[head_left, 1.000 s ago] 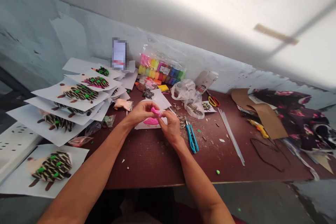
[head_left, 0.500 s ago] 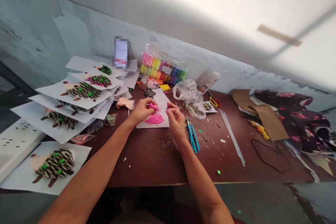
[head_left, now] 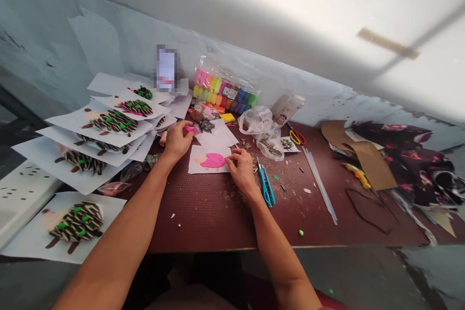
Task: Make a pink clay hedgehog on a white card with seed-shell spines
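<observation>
The left hand (head_left: 177, 141) pinched a pink lump (head_left: 192, 130) between thumb and fingers, beyond and to the left of the pink-bodied picture (head_left: 197, 169), which lay flat on the table (head_left: 203, 218). The right hand (head_left: 242, 168) had its thumb and fingers drawn together at the picture's right edge, close to the pink shape (head_left: 214, 160); whether it gripped anything could not be told.

Just beyond the picture lay white sheets (head_left: 218, 135), with a yellow packet (head_left: 227, 117) and a dark lump (head_left: 208, 126) behind them. Farther beyond it, a pack of many-coloured blocks (head_left: 225, 96) leaned near the wall. Beyond the picture and to its right were a clear plastic bag (head_left: 254, 121), a white bottle (head_left: 289, 109) and red-and-yellow scissors (head_left: 295, 137).

Just right of the picture were scattered seeds (head_left: 255, 165) and a blue-handled tool (head_left: 266, 185). Farther right of it lay clear sticks (head_left: 319, 186), then a yellow glue gun (head_left: 360, 176), brown paper (head_left: 376, 169) and a dark flowered cloth (head_left: 395, 140). A green ball (head_left: 301, 233) sat to its right, near the table's front edge.

To the picture's left rose a stack of hedgehog pictures (head_left: 109, 141); one separate hedgehog picture (head_left: 78, 225) lay left of it and nearer the person, beside a white power strip (head_left: 27, 193).
</observation>
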Motion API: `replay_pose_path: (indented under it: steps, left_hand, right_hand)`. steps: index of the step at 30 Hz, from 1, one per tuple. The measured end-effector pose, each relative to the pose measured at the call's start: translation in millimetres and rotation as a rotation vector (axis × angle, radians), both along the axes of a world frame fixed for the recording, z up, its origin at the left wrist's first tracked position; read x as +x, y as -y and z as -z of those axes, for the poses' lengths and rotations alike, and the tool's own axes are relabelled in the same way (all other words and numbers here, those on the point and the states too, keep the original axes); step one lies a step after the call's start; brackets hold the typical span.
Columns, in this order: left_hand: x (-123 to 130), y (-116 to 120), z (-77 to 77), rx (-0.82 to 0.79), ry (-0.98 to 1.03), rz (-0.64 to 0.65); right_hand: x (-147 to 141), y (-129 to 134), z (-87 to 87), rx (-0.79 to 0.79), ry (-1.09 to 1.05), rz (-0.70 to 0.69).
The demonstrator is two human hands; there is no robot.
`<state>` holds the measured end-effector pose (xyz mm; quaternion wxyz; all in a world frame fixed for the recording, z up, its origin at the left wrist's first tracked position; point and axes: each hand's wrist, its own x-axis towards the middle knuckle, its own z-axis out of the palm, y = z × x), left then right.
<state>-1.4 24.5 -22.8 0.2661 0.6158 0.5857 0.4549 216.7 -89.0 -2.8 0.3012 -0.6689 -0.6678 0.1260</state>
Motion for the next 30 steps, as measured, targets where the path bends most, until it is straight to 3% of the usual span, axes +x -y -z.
replay_pose_path:
  steps: [4, 9, 12, 16, 18, 23, 30]
  left_hand:
    - [-1, 13, -12.2, 0.112, -0.286, 0.026]
    - [-3, 22, -27.4, 0.11, -0.412, 0.039]
    - [0, 22, -30.3, 0.11, -0.364, 0.179]
    - [11, 27, -30.2, 0.033, -0.295, 0.521]
    - [15, 32, -30.2, 0.029, -0.355, 0.627]
    - [23, 41, -30.7, -0.03, -0.56, 0.714]
    - [25, 45, -30.5, -0.076, -0.64, 0.767]
  right_hand:
    - [-4, -1, 4.7, 0.039, 0.027, 0.012]
    - [-11, -3, 5.5, -0.007, 0.09, 0.023]
    - [-13, -4, 4.4, -0.009, 0.103, 0.043]
    - [-13, -5, 4.1, 0.016, 0.089, 0.071]
    - [-12, -5, 5.2, 0.025, 0.096, 0.073]
    - [-11, -5, 10.1, 0.082, 0.131, 0.029]
    - [-7, 4, 5.4, 0.113, 0.15, 0.022]
